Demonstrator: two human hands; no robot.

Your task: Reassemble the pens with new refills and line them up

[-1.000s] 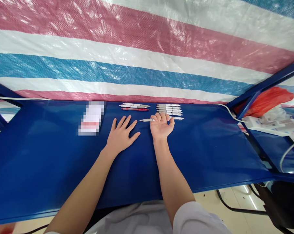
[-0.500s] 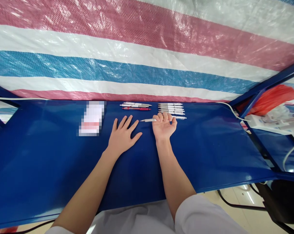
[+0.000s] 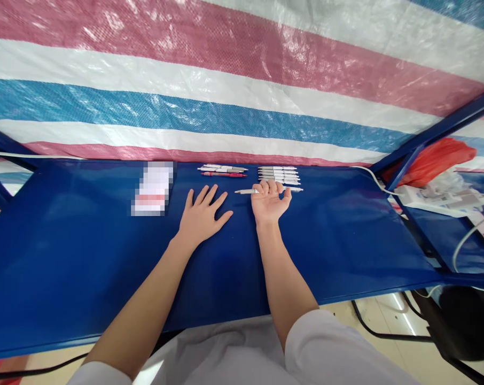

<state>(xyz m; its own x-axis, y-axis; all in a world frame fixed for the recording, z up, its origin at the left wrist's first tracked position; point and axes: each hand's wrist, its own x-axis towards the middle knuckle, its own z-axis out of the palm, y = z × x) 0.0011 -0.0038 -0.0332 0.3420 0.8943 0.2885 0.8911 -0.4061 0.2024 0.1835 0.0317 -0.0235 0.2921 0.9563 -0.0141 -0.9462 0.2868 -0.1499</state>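
Note:
My left hand [image 3: 202, 218] lies palm down on the blue table, fingers spread, holding nothing. To its right, my right hand [image 3: 269, 206] is turned palm up with curled fingers around a white pen [image 3: 247, 191]. The pen's pointed end sticks out leftward; the rest is hidden by the fingers. Just behind those fingers, the end of another white pen [image 3: 296, 189] shows on the right. Beyond it, several white and grey pens [image 3: 278, 175] lie side by side in a row. A red pen [image 3: 224, 174] and a few white pens [image 3: 221, 168] lie farther left.
A blurred-out white and pink item [image 3: 153, 188] lies left on the blue table [image 3: 346, 240]. A striped plastic sheet [image 3: 210, 115] hangs along the back edge. At right are a white power strip [image 3: 430, 200], a cable and a red bag [image 3: 442, 160]. A dark stool [image 3: 468, 321] stands below.
The view has shifted slightly. My right hand's pen sits a little farther back, nearer the row, and its tip reaches out less to the left. My left hand stays spread in place.

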